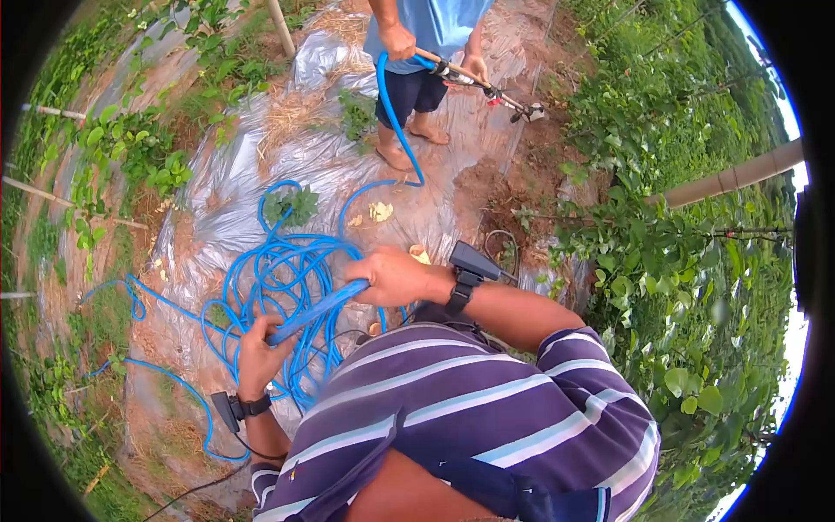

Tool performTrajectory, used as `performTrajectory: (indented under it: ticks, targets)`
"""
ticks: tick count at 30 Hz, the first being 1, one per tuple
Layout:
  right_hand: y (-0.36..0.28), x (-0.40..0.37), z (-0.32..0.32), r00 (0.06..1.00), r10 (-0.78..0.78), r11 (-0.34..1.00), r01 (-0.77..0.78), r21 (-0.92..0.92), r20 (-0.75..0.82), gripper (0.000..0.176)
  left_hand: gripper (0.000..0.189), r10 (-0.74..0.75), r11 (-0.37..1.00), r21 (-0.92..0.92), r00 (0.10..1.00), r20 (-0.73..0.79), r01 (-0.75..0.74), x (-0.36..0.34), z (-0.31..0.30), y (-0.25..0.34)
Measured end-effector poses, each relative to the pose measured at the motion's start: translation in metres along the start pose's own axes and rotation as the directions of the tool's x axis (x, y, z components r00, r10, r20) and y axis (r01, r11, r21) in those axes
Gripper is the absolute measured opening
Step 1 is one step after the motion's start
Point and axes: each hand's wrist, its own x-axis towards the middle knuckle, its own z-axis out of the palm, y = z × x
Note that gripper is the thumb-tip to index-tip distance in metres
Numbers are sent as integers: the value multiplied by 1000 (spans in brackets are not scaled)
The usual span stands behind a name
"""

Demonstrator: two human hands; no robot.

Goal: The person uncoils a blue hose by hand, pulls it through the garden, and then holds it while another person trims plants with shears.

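Between my two hands runs a stretch of blue hose (317,311), slightly blurred. My right hand (393,276) is closed round its upper end, near the middle of the view. Lower and to the left, my left hand (259,352) has its fingers curled about the same hose. Beneath both hands lies a loose, tangled heap of blue hose coils (277,261) on the ground. From the heap one line leads up to a co-worker, whose hand (397,42) grips a spray wand (461,74) with the hose attached. Each of my wrists wears a strapped black device.
Silvery plastic sheeting (248,148) and straw cover the ground, with a small leafy plant (296,205) beside the coils. Dense green vines (670,287) and a bamboo pole (739,177) stand to the right. More hose (187,387) trails off left. The co-worker stands barefoot ahead.
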Motion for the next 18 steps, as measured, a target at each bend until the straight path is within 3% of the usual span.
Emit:
performTrajectory:
  ticks: [4,7,9,10,13,16,18]
  targets:
    - [-18,8,35,998,-47,986,54,-158,44,15,18,10,976,-219,991,135,20,2,59,31]
    - [4,5,47,999,-53,996,53,-77,-1,15,17,-55,985,-158,993,102,71,11,50,48]
    - [40,-1,63,1000,4,989,-1,147,-25,15,17,-55,986,-151,993,101,70,10,37,64]
    - [59,-6,72,1000,4,990,1,144,-31,15,17,-33,990,-134,996,79,43,8,28,73]
    - [124,-34,107,984,163,985,-158,68,-71,20,18,-38,992,-122,997,63,45,-4,0,81]
    - [179,-69,113,920,390,915,-392,-98,-35,24,15,-27,978,-209,989,-146,-4,-15,-21,82]
    - [196,-89,105,840,533,844,-536,-2,-98,28,14,-36,988,-157,986,-161,11,-17,-26,73]
